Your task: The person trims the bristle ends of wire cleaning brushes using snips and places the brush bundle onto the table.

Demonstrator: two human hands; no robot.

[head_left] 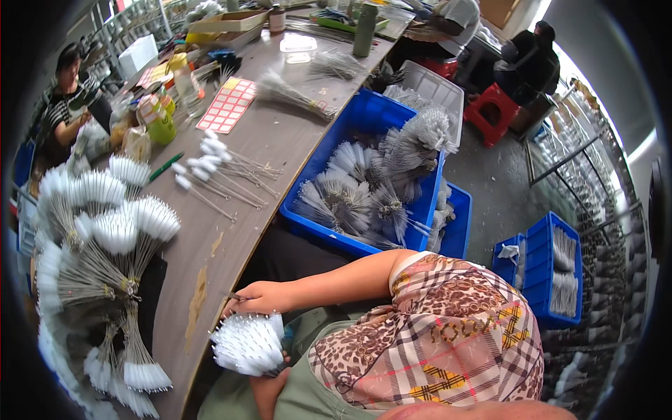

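Many tube-brush bundles (115, 231) are already heaped at left; several loose brushes (203, 162) apparently await gathering, upper left of centre. Below, one white-bristled bundle (248, 344) is clasped by the largely hidden left hand (273, 383), a thin dark tool (237, 296) by the curled right hand (260, 298).

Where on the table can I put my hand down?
The table looks bare between the red-and-white sheet, the wiry bundle and the loose brushes, and again between those brushes and the worn streak. It's crowded at the heap of white brushes and around the bottles.
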